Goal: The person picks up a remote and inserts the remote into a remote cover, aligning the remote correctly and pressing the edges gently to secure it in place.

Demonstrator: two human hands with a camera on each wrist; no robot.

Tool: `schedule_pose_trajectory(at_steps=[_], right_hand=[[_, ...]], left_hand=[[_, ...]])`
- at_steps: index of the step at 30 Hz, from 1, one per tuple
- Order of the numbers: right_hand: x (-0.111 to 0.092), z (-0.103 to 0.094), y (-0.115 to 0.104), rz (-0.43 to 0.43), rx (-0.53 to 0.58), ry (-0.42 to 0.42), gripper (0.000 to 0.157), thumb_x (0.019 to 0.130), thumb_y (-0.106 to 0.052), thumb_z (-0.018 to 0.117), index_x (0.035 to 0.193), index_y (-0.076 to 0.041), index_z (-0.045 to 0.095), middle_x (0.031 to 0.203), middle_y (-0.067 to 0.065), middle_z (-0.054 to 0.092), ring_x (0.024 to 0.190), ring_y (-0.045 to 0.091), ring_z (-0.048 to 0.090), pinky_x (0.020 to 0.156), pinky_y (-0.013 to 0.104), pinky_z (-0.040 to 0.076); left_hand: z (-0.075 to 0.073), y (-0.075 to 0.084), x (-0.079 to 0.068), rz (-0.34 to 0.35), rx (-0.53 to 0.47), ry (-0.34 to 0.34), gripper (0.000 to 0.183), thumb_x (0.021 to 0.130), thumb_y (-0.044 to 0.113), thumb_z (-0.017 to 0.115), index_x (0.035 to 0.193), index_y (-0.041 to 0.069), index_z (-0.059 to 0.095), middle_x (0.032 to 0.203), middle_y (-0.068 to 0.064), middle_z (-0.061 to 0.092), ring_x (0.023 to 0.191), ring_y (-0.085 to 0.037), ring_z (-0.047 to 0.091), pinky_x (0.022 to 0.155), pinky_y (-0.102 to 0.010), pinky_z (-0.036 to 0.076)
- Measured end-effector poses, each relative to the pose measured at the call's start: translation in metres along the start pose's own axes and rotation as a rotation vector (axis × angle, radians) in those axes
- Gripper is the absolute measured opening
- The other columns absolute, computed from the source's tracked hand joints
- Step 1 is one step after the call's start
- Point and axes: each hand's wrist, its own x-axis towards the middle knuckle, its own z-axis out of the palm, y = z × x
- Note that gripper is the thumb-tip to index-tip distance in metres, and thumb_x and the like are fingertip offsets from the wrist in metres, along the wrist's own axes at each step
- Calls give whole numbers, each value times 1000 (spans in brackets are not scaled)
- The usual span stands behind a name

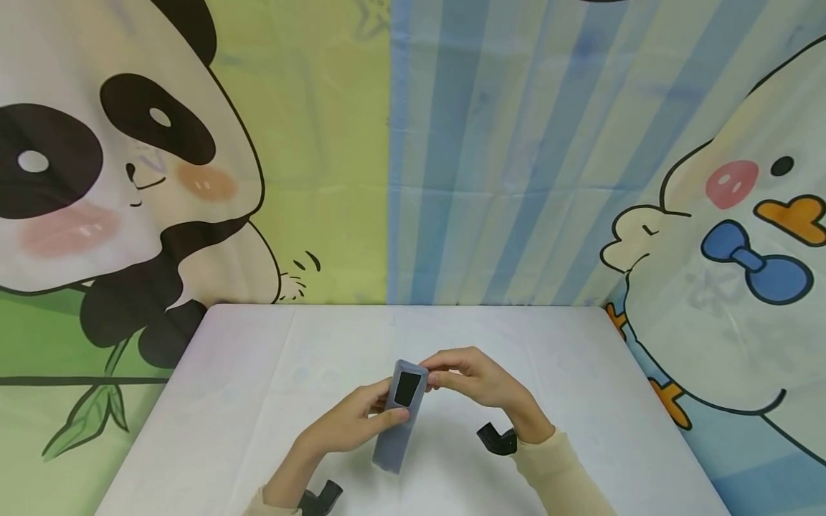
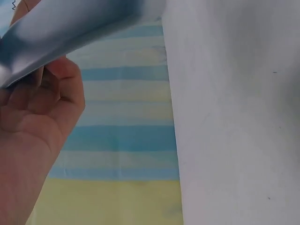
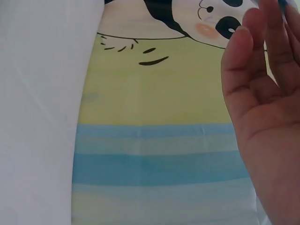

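Observation:
A long blue-grey box point(image 1: 389, 451) with a dark rectangular panel point(image 1: 406, 389) near its upper end stands tilted over the table. My left hand point(image 1: 351, 423) grips it about the middle, thumb across the front, other fingers behind. In the left wrist view, the box point(image 2: 70, 33) crosses the top corner above the curled fingers. At the upper right edge of the box, my right hand point(image 1: 474, 376) pinches with thumb and forefinger. The right wrist view has the palm and lower fingers of that hand point(image 3: 276, 108), with its pinching fingertips out of frame.
A white table point(image 1: 258, 401) lies under both hands. Behind it hangs a cloth backdrop with a cartoon panda point(image 1: 213, 258), blue stripes and a white bird point(image 1: 723, 344). Black wrist mounts point(image 1: 498, 438) sit on both forearms by the pale sleeves point(image 1: 561, 473).

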Motion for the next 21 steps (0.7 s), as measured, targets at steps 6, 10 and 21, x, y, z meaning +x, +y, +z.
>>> schedule_pose_trajectory(at_steps=[6, 10, 21], right_hand=[[1, -6, -5, -50, -58, -57, 24, 94, 14, 59, 110, 1, 71, 93, 14, 69, 85, 26, 66, 76, 38, 56], [3, -3, -4, -106, -113, -24, 28, 92, 18, 58, 106, -1, 71, 89, 13, 68, 80, 24, 63, 71, 34, 55], [8, 18, 4, -178, -583, 412, 15, 98, 4, 59, 96, -10, 65, 78, -4, 55, 61, 6, 44, 51, 21, 40]], left_hand=[[-2, 0, -1, 22, -134, -134, 44, 106, 19, 52, 148, 10, 44, 131, -8, 62, 111, -22, 64, 92, -37, 52], [-5, -3, -2, 32, -155, -149, 39, 107, 18, 51, 143, 5, 47, 114, -8, 68, 103, -22, 67, 89, -38, 53], [-2, -6, 6, -68, 47, 180, 24, 103, 27, 58, 122, 11, 59, 106, -3, 72, 92, -16, 70, 77, -31, 56]])
